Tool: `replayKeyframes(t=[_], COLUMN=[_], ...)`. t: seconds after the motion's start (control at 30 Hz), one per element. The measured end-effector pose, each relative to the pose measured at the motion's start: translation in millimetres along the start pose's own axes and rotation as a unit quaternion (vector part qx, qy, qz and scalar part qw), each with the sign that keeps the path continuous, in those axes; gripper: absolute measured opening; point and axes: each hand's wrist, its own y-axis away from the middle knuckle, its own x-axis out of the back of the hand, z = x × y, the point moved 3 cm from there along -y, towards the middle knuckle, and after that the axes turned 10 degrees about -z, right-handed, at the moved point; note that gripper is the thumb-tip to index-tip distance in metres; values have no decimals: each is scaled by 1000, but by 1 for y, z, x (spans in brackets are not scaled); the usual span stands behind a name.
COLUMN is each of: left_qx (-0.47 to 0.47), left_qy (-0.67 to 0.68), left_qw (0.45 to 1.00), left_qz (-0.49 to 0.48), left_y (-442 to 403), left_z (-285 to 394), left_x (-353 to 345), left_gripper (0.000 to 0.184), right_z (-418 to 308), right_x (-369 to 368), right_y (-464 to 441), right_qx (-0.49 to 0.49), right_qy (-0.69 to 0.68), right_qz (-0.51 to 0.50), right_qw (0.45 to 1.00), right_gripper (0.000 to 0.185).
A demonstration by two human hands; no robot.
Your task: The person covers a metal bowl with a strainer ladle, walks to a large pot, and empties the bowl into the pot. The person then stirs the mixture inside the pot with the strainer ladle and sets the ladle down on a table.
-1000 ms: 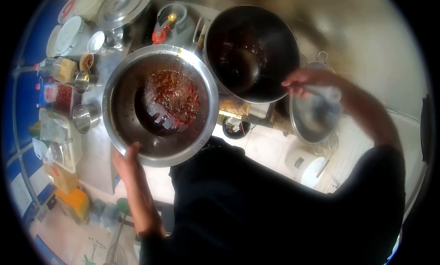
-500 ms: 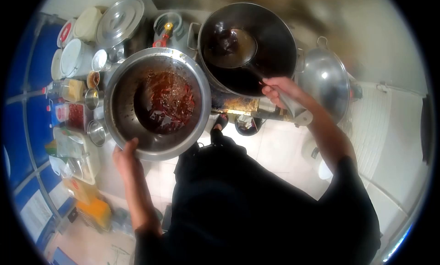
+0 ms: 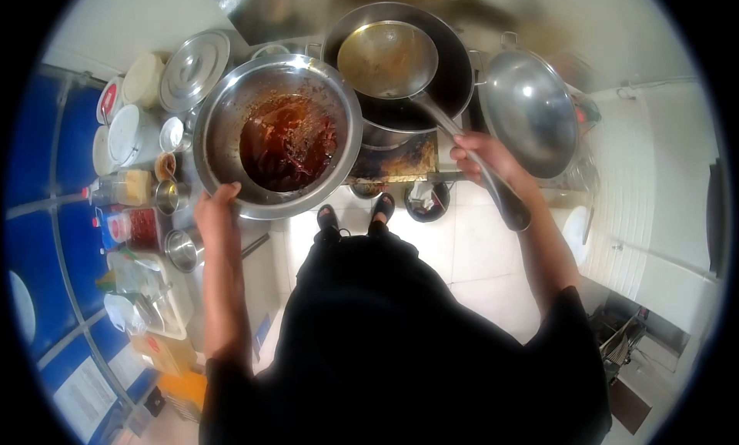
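My left hand (image 3: 219,206) grips the near rim of a wide metal bowl (image 3: 219,164), thumb over the edge. Dark red, oily liquid with reddish pieces (image 3: 289,143) lies in the bowl. My right hand (image 3: 493,164) is closed around the long handle of a large ladle (image 3: 387,60). The ladle's round head is over the deep dark pot (image 3: 456,75), to the right of the bowl; a brownish film shows in it. Whether the ladle touches the pot cannot be made out.
A large metal wok (image 3: 531,110) is right of the pot. At left are a metal lid (image 3: 195,71), a white tub (image 3: 131,135), metal cups (image 3: 183,249) and a plastic bin (image 3: 165,299). A small bin (image 3: 427,202) is on the floor beyond my feet.
The ladle has risen from deep inside the pot to its top, its handle now clearly in view. The bowl, still in my left hand, sits closer to the pot and slightly overlaps its side.
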Motion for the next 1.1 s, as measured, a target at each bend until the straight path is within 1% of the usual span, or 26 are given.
replayKeyframes(t=[0.03, 0.07, 0.13, 0.17, 0.2, 0.27, 0.3, 0.37, 0.4, 0.43, 0.47, 0.5, 0.53, 0.6, 0.63, 0.67, 0.73, 0.8, 0.87, 0.9, 0.93, 1.0, 1.03, 1.1], left_qx=[7, 5, 23, 31, 30, 4, 11, 5, 0, -12, -26, -27, -26, -29, -22, -24, -19, -20, -21, -23, -25, -26, -30, -34], left_qy=[2, 4, -58, -68, -64, -72, -79, -74, -74, -69, -54, -58, -63, -64, -33, -24, -6, 9, 25, 25, 26, 32, 21, 11], left_qw=[1000, 1000, 998, 997, 997, 997, 996, 997, 996, 996, 996, 996, 995, 995, 996, 996, 995, 995, 995, 995, 994, 995, 995, 995], left_qz=[-2, -6, 5, -1, -3, -26, -26, -33, -40, -50, -64, -66, -67, -66, -80, -85, -94, -95, -94, -96, -100, -91, -91, -93], left_y=[1, -2, -8, -7, -9, -17, -23, -30, -30, -26, -30, -31, -30, -26, -26, -23, -32, -36, -34, -31, -30, -34, -32, -30], left_z=[6, 7, 10, 16, 16, 17, 13, 8, 7, 10, 8, 9, 9, 11, 9, 12, 4, -1, -4, -3, -3, -9, -8, -7], left_x=[-5, -2, 3, 2, 2, 1, 6, 7, 6, 4, 6, 6, 7, 8, 9, 10, 14, 18, 21, 23, 24, 26, 27, 29], left_gripper=[25, 25, 21, 21, 21, 24, 25, 26, 27, 26, 20, 19, 17, 18, 21, 22, 22, 21, 20, 20, 20, 21, 20, 20], right_z=[3, 9, 16, 18, 23, 25, 29, 36, 40, 44, 48, 52, 63, 79, 87, 93, 106, 114, 126, 129, 134, 143, 150, 163], right_x=[-5, -10, -29, -37, -49, -79, -94, -125, -141, -159, -174, -186, -194, -211, -227, -236, -235, -250, -254, -260, -263, -265, -263, -261], right_y=[5, 14, 37, 48, 61, 88, 100, 124, 133, 142, 146, 148, 147, 141, 133, 129, 114, 104, 95, 94, 93, 90, 88, 85], right_qx=[22, 27, 49, 63, 66, 103, 103, 151, 151, 156, 162, 154, 151, 161, 132, 118, 159, 161, 205, 172, 170, 198, 197, 175], right_qy=[3, 5, 15, 26, 29, 79, 85, 113, 119, 172, 223, 245, 249, 358, 406, 449, 601, 660, 704, 706, 709, 724, 726, 753], right_qz=[-12, -9, 33, 56, 58, 83, 83, 128, 124, 150, 173, 186, 179, 204, 243, 239, 223, 221, 225, 240, 236, 250, 249, 247], right_qw=[1000, 1000, 998, 996, 996, 988, 988, 974, 974, 961, 945, 939, 940, 897, 871, 853, 751, 700, 641, 644, 642, 612, 611, 584], right_gripper=[15, 15, 15, 15, 15, 21, 21, 36, 36, 44, 51, 65, 65, 73, 78, 77, 77, 79, 80, 82, 82, 83, 83, 85])
